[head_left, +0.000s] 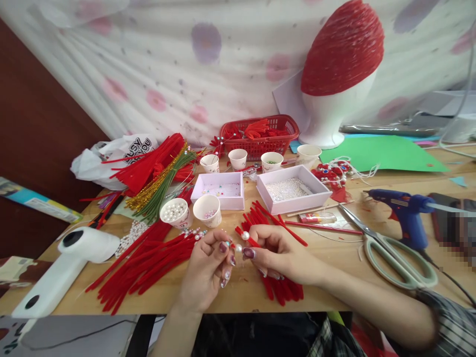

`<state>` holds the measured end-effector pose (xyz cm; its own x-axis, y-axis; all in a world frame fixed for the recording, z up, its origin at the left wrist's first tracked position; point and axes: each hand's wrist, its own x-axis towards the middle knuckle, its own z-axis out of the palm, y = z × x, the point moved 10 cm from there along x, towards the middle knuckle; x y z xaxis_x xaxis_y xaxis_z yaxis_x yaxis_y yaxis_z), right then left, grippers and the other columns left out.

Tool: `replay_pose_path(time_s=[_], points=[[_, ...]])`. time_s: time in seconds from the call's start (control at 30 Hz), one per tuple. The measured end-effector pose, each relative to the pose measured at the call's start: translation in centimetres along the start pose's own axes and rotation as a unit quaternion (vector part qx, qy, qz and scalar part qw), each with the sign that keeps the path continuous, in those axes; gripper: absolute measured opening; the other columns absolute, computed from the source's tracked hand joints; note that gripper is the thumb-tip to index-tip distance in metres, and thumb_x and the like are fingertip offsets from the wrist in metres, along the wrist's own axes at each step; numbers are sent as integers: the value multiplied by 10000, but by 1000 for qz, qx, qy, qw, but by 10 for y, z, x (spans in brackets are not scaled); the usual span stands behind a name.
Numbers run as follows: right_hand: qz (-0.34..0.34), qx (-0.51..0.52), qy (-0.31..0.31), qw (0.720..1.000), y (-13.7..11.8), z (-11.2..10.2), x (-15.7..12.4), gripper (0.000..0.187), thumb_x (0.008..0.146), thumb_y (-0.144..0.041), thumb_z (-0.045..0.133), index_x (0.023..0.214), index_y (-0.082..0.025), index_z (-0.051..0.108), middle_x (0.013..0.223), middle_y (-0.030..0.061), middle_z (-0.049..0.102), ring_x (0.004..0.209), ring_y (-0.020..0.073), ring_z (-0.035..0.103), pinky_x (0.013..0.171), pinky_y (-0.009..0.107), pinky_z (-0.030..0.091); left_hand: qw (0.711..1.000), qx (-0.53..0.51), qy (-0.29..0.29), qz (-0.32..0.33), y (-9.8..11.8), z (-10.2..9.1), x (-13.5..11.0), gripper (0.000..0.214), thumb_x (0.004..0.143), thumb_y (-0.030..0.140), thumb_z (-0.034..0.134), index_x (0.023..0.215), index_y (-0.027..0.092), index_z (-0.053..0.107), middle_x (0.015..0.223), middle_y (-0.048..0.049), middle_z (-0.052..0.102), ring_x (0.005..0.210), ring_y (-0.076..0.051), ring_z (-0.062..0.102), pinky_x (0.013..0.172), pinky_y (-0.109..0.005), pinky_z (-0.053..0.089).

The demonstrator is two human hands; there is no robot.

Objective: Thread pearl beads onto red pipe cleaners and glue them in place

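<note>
White pearl point(238, 248) between left hand point(208, 263) and right hand point(277, 253)

Both are pinched nearly closed: the right on a red stem point(253, 242), the left on a small beaded piece point(228, 244). Red strips point(284, 291) lie beneath the right on the desk point(238, 297).

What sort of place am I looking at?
Probably a handicraft workspace: red fuzzy stems, a cup of pearly beads and a blue glue gun share the wooden table.
</note>
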<state>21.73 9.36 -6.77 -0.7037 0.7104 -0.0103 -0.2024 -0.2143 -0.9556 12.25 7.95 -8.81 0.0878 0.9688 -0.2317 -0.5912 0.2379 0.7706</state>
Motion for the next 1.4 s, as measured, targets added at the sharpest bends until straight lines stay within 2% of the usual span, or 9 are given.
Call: replay_pose_path(time_s=[0.2, 0.33, 0.5, 0.6, 0.73, 0.87, 1.13, 1.33, 1.4], points=[[5, 1, -8, 1000, -2, 3, 0, 386, 815, -474, 724, 728, -188, 479, 502, -89, 512, 371, 23, 347, 355, 153, 246, 1000, 26, -7, -9, -2, -1, 1, 384, 542, 355, 940, 704, 146, 661, 468, 32, 622, 306, -32, 484, 300, -83, 370], [7, 4, -21, 1000, -1, 5, 0, 377, 824, -453, 718, 720, -195, 463, 493, -97, 498, 372, 27, 342, 359, 163, 249, 995, 99, -20, 21, 9, -2, -2, 343, 596, 373, 910, 708, 147, 678, 500, 16, 639, 337, -58, 509, 321, -127, 412], [-3, -4, -34, 999, -2, 7, 1, 358, 833, -398, 716, 691, -185, 466, 511, -101, 461, 409, 27, 373, 387, 164, 278, 957, 277, -3, 86, 37, -6, -9, 147, 692, 253, 853, 720, 164, 739, 504, -10, 666, 424, -104, 595, 432, -177, 507], [-8, -11, -51, 999, -2, 10, 1, 316, 852, -349, 697, 691, -182, 483, 506, -103, 454, 408, 28, 365, 385, 164, 279, 937, 333, 0, 105, 47, -4, -12, 86, 686, 167, 837, 719, 179, 758, 511, -10, 681, 424, -113, 610, 438, -183, 512], [-8, -21, -61, 998, -2, 11, 0, 293, 874, -336, 666, 695, -183, 492, 498, -101, 454, 409, 32, 367, 387, 165, 288, 942, 323, -7, 94, 47, -1, -13, 115, 643, 152, 858, 678, 179, 752, 484, -9, 673, 401, -119, 605, 420, -186, 504], [-6, -33, -61, 998, -3, 10, -1, 302, 874, -355, 666, 699, -187, 486, 497, -97, 463, 409, 34, 369, 378, 166, 278, 951, 299, -15, 70, 39, -2, -11, 105, 674, 183, 845, 676, 174, 741, 476, -17, 669, 400, -128, 610, 427, -199, 507], [-7, -48, -61, 997, -3, 6, -2, 275, 895, -375, 652, 762, -176, 517, 540, -83, 487, 437, 44, 393, 411, 178, 303, 944, 317, -6, 90, 37, 1, -8, 113, 633, 135, 858, 636, 168, 750, 535, -35, 700, 425, -128, 618, 442, -212, 518], [-9, -38, -42, 998, -4, 1, 2, 317, 889, -439, 662, 789, -172, 523, 562, -77, 512, 406, 37, 375, 379, 174, 281, 963, 255, -4, 91, 33, -1, -6, 242, 638, 337, 887, 730, 158, 752, 551, -24, 686, 420, -116, 599, 423, -206, 505], [-13, -32, -40, 999, -6, 1, 4, 323, 909, -457, 631, 810, -164, 539, 570, -73, 510, 402, 36, 366, 374, 175, 274, 969, 227, 7, 99, 32, -6, -5, 320, 671, 448, 849, 753, 160, 735, 520, -3, 651, 367, -83, 538, 368, -175, 435]])
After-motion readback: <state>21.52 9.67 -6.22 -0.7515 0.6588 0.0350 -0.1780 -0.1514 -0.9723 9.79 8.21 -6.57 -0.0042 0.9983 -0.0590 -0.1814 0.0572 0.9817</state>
